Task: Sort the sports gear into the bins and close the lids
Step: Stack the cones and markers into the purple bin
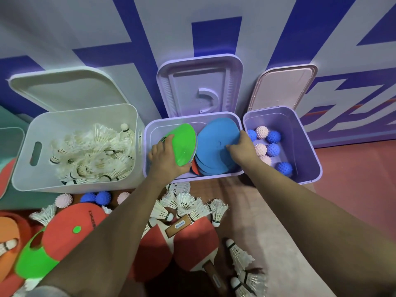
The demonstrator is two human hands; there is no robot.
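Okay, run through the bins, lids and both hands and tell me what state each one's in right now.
White bin, open, shuttlecocks inside.
White lid, raised.
Middle purple bin, open.
Purple lid, raised.
Right purple bin, open, spiky balls inside.
Pink lid, raised.
Left hand, gripping green disc.
Right hand, gripping blue disc.

Feed looks dimmish to me, cool purple tint all over. Deep shadow pools on the floor (pixel 342 211) by the bottom edge. Fisheye bends the wall (pixel 64 28) stripes at the corners; everything's a bit soft.
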